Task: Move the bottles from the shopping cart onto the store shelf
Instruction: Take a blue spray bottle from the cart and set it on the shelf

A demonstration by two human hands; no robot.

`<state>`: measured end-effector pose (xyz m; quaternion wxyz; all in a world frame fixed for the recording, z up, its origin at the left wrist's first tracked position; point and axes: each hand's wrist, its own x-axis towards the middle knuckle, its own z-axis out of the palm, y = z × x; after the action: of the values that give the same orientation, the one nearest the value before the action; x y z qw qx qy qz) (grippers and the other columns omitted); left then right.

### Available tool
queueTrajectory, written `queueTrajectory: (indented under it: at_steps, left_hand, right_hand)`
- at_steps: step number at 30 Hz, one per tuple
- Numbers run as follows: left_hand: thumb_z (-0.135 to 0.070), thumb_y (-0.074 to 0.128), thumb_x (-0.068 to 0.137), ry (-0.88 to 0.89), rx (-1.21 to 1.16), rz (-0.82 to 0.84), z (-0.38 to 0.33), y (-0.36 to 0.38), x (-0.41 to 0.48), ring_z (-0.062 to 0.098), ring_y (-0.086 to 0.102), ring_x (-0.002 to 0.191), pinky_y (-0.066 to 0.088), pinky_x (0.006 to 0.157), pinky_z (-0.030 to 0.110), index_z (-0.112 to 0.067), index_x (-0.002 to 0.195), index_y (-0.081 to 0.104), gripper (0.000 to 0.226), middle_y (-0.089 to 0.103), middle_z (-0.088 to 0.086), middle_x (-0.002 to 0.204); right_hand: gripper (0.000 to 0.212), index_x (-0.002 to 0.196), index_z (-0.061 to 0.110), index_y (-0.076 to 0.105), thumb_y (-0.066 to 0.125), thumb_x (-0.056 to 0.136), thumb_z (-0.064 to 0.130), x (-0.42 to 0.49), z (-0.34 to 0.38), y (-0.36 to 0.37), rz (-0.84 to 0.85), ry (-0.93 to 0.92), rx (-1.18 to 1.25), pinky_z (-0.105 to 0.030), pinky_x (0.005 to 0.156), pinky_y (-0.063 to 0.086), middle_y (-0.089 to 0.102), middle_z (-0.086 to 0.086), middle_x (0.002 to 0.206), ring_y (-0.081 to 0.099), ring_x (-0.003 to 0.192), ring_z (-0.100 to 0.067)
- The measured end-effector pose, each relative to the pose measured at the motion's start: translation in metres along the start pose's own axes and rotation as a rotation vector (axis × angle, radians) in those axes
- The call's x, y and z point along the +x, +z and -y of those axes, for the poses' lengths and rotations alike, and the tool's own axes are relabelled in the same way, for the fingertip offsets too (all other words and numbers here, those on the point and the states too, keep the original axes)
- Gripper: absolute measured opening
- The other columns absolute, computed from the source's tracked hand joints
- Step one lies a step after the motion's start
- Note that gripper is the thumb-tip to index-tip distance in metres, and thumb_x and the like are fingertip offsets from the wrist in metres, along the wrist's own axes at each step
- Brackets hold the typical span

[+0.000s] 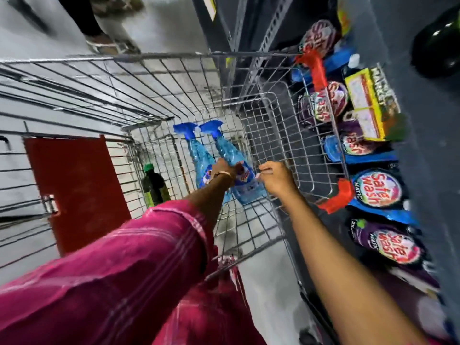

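Down in the shopping cart [249, 135], two blue spray bottles [224, 160] lie side by side on the wire floor, their blue trigger heads pointing away from me and their clear blue bodies running back toward my hands. My left hand [224, 171] is closed over the labelled middle of them, knuckles up, with a thin band at the wrist and a pink sleeve [124, 257] covering the arm behind it. Whether that hand grips one bottle or both, I cannot tell, since it hides the place where they meet. My right hand [275, 180] sits just beside the nearer bottle's base end, fingers curled and close to the plastic; I cannot make out if they are touching it or shut on anything.

Further back in the basket, to the left, a dark bottle with a green cap [153, 184] stands by a red panel [77, 192] of the cart. Red plastic corner guards [313, 68] mark the cart's right rim.

Beyond that rim, on the right, the store shelf [423, 170] carries rows of blue and purple Safewash pouches [378, 189] and a yellow box [371, 103]. A dark rounded object [438, 43] sits blurred at the upper right. At the top left, someone's feet in sandals [112, 44] stand on the pale floor [154, 26].
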<state>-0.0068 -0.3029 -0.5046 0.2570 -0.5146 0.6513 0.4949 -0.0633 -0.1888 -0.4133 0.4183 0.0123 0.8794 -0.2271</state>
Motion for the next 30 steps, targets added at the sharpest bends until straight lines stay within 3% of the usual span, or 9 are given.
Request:
queueTrajectory:
  at_steps: [4,7,13,16,20,24,28,29,30]
  left_hand:
    - [-0.049,0.077,0.069,-0.016,0.038,-0.104,0.002,0.002,0.006,0.035,0.061,0.109,0.043,0.073,0.034,-0.007,0.114,0.056,0.065,0.065,0.018,0.120]
    - [-0.058,0.076,0.065,-0.023,0.077,-0.128,0.004,0.003,0.008,0.035,0.061,0.106,0.046,0.074,0.035,-0.006,0.109,0.055,0.071,0.065,0.018,0.116]
    - [-0.034,0.084,0.066,-0.007,-0.084,-0.031,-0.008,0.009,0.010,0.027,0.062,0.093,0.055,0.077,0.034,-0.005,0.113,0.054,0.063,0.066,0.016,0.116]
    - [-0.027,0.084,0.066,0.157,-0.049,-0.012,-0.008,0.002,-0.008,0.028,0.066,0.096,0.059,0.079,0.036,-0.010,0.112,0.056,0.056,0.068,0.013,0.116]
    - [-0.026,0.086,0.061,0.395,-0.172,0.007,-0.006,-0.026,-0.051,0.021,0.068,0.088,0.054,0.055,0.016,-0.019,0.105,0.056,0.054,0.069,0.007,0.110]
    - [-0.042,0.088,0.050,0.673,-0.296,-0.011,-0.021,-0.063,-0.121,0.004,0.065,0.067,0.057,0.054,0.025,-0.036,0.083,0.058,0.045,0.067,-0.010,0.081]
    - [-0.034,0.091,0.052,0.939,-0.331,0.033,-0.052,-0.078,-0.198,0.014,0.057,0.064,0.054,0.053,0.045,-0.026,0.084,0.066,0.042,0.066,0.009,0.071]
    - [-0.027,0.091,0.054,1.007,-0.351,0.080,-0.061,-0.077,-0.216,0.008,0.058,0.064,0.058,0.058,0.047,-0.024,0.083,0.065,0.039,0.066,0.000,0.068]
    - [-0.021,0.091,0.055,1.067,-0.360,0.121,-0.068,-0.074,-0.235,-0.001,0.058,0.062,0.056,0.059,0.019,-0.025,0.081,0.065,0.037,0.065,-0.012,0.065]
  right_hand:
    - [0.034,0.115,0.010,0.063,0.066,0.082,0.009,0.002,0.001,0.001,0.054,0.032,-0.026,-0.048,0.098,0.049,0.066,-0.017,0.121,0.061,0.110,-0.035]
    - [0.031,0.112,0.008,0.063,0.067,0.082,0.011,-0.004,0.002,0.003,0.074,0.031,0.000,-0.049,0.098,0.049,0.066,-0.018,0.119,0.061,0.109,-0.036]
    - [0.026,0.111,0.012,0.061,0.064,0.085,0.012,-0.024,0.003,-0.002,0.018,-0.012,0.056,-0.046,0.086,0.055,0.067,-0.010,0.115,0.063,0.097,-0.025]
    - [0.034,0.119,0.013,0.057,0.064,0.085,0.009,-0.036,0.002,-0.014,-0.002,-0.055,0.065,-0.028,0.078,0.047,0.063,-0.008,0.123,0.058,0.095,-0.018]
    - [0.058,0.130,0.015,0.049,0.073,0.078,0.009,-0.062,-0.003,-0.036,-0.029,-0.141,0.141,-0.036,0.100,0.041,0.052,-0.008,0.138,0.050,0.124,-0.025]
    - [0.087,0.140,0.017,0.038,0.082,0.066,0.009,-0.097,-0.011,-0.053,0.000,-0.226,0.154,-0.043,0.109,0.036,0.042,-0.007,0.148,0.042,0.133,-0.025]
    - [0.081,0.121,0.017,0.050,0.092,0.051,0.014,-0.140,-0.019,-0.064,0.010,-0.402,0.382,-0.032,0.094,0.050,0.064,-0.001,0.119,0.060,0.107,-0.017]
    - [0.073,0.110,0.019,0.053,0.092,0.049,0.014,-0.152,-0.020,-0.067,-0.043,-0.445,0.449,-0.033,0.090,0.053,0.067,0.001,0.109,0.063,0.101,-0.016]
    - [0.067,0.104,0.018,0.056,0.092,0.048,0.009,-0.161,-0.022,-0.069,-0.124,-0.483,0.538,-0.034,0.087,0.056,0.069,0.001,0.103,0.066,0.097,-0.014]
